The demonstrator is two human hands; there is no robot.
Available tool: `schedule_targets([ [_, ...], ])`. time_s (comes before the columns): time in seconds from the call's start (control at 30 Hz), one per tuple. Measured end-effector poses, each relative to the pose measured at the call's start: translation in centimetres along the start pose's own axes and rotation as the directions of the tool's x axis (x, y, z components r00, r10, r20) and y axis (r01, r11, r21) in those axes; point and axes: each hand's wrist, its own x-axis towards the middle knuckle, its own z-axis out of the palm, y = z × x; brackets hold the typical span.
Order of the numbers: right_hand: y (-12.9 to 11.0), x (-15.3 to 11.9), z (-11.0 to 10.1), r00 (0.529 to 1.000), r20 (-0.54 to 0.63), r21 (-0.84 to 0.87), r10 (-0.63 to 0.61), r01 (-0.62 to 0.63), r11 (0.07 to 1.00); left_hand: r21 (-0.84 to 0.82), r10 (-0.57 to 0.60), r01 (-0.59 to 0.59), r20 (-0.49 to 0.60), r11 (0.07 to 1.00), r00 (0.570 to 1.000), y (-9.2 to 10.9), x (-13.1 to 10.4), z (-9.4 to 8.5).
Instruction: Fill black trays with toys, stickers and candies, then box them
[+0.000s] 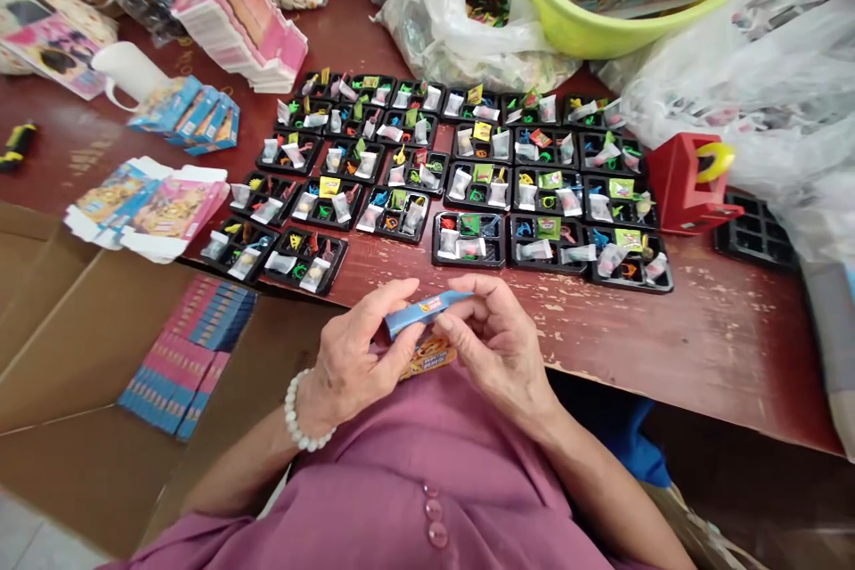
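Close to my body, just over the table's front edge, I hold a small blue printed cardboard box (pixel 427 310). My left hand (pixel 357 347) grips its left end between thumb and fingers, a pale bead bracelet (pixel 298 414) on that wrist. Around the right end, my right hand (pixel 498 338) has its thumb and fingertips closed. An orange cartoon picture shows on the box's lower face, partly covered by my fingers. Directly beyond, rows of black compartment trays (pixel 468 254) carry small colourful plastic toys and white wrapped packets.
Flat boxes (pixel 177 209), filled blue boxes (pixel 214 125), a white mug (pixel 130 71) and a pink stack (pixel 244 18) lie left. A carton (pixel 60 321) holding packed boxes stands below. Right are a red tape dispenser (pixel 691 187), plastic bags (pixel 748 98) and a yellow-green basin (pixel 544 4).
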Motion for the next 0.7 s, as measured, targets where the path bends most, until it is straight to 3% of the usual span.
schedule_targets([
  [0.13, -0.1, -0.6, 0.2, 0.999, -0.042, -0.057, 0.009, -0.011, 0.998, 0.017, 0.182, -0.183, 0.053, 0.983, 0.982, 0.4, 0.0, -0.3],
  [0.23, -0.2, -0.9, 0.2, 0.998, -0.061, -0.077, 0.007, -0.012, 0.997, 0.03, 0.187, -0.195, 0.164, 0.98, 0.968, 0.9, 0.1, -0.5],
  [0.4, 0.3, -1.2, 0.3, 0.997, -0.066, -0.072, 0.029, -0.034, 0.997, 0.033, 0.02, -0.03, 0.268, 0.999, 0.963, 1.3, 0.5, -0.8],
  [0.5, 1.1, -1.3, 0.1, 0.998, -0.062, -0.231, -0.033, 0.018, 0.973, -0.086, -0.05, 0.078, 0.287, 0.993, 0.957, 0.9, 0.7, -1.5],
  [0.63, 2.1, -0.9, -0.7, 0.989, -0.057, -0.501, -0.14, 0.093, 0.86, -0.248, -0.212, 0.271, 0.242, 0.93, 0.947, 0.0, 0.6, -3.1],
  [0.7, 2.1, -0.6, -1.2, 0.983, -0.012, -0.541, -0.181, 0.146, 0.828, -0.38, -0.365, 0.401, 0.166, 0.834, 0.916, -0.7, 0.2, -3.8],
])
